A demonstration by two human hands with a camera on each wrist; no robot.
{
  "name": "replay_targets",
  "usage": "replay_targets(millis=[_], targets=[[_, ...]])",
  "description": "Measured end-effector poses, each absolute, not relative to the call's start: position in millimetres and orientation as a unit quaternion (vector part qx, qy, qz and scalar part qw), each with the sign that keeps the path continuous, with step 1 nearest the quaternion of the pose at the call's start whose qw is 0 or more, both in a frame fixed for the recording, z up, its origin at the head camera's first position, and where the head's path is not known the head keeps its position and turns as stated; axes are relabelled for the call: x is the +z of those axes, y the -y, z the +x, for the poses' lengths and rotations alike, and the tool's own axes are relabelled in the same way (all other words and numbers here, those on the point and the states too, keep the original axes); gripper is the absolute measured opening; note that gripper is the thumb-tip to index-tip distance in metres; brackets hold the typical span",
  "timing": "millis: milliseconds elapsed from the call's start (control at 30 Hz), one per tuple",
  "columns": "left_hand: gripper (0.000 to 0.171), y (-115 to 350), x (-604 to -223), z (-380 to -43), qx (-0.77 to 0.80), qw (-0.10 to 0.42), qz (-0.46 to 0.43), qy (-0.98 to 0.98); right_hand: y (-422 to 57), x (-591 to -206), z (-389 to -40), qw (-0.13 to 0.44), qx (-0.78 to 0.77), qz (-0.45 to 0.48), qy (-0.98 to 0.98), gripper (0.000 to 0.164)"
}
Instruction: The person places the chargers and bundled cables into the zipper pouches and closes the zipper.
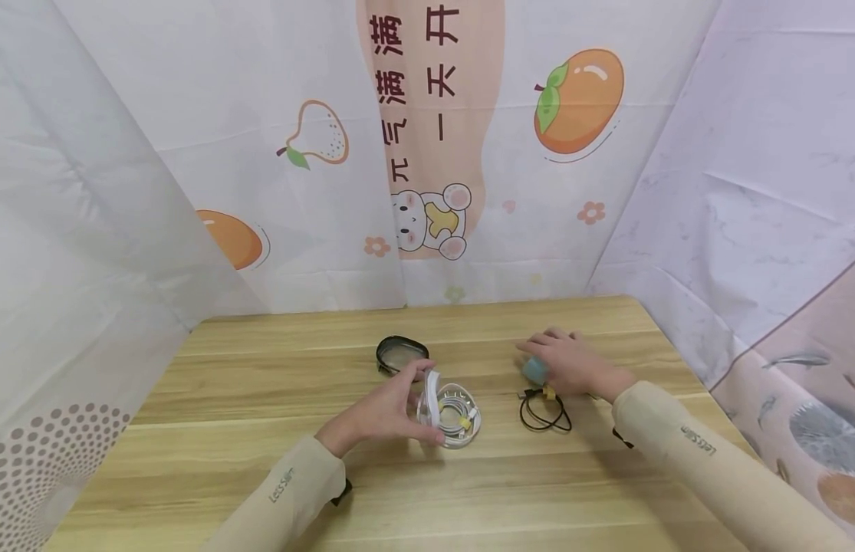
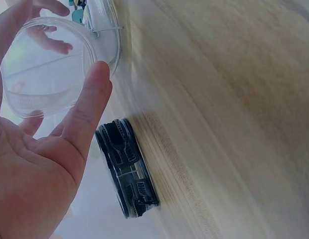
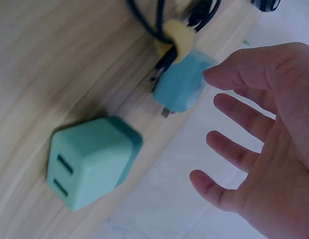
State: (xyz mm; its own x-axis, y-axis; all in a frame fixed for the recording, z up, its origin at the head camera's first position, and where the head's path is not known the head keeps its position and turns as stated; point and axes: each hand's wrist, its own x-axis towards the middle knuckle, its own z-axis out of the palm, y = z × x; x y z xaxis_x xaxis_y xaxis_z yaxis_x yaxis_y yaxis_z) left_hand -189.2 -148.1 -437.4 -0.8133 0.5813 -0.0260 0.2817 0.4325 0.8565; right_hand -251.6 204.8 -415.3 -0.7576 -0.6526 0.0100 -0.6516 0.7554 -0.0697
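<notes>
My left hand (image 1: pixel 386 412) grips a clear round lid (image 2: pixel 89 45) with a white rim, thumb on one side and fingers on the other. Right beside the lid is a clear round case (image 1: pixel 468 441) containing a coiled white cable (image 1: pixel 453 406) with a yellow tie. My right hand (image 1: pixel 565 362), fingers spread and slightly bent, hovers by a blue charger plug (image 3: pixel 182 82); the thumb tip overlaps the plug's edge in the right wrist view. A light green charger (image 3: pixel 89 159) with two USB slots lies close by, hidden behind the hand in the head view.
A coiled black cable (image 1: pixel 565 423) with a yellow tie (image 3: pixel 178 40) lies just in front of the blue plug. Behind the left hand sits a black-rimmed see-through case (image 2: pixel 127 169). The wooden table (image 1: pixel 296 345) ends at a printed cloth backdrop (image 1: pixel 317 253).
</notes>
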Motion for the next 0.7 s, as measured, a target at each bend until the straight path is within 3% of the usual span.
replay_targets(millis=[700], targets=[[0.104, 154.1, -444.5, -192.0, 0.456, 0.163, 0.267, -0.833, -215.1, -433.5, -263.1, 0.002, -0.009, -0.348, -0.937, 0.048]])
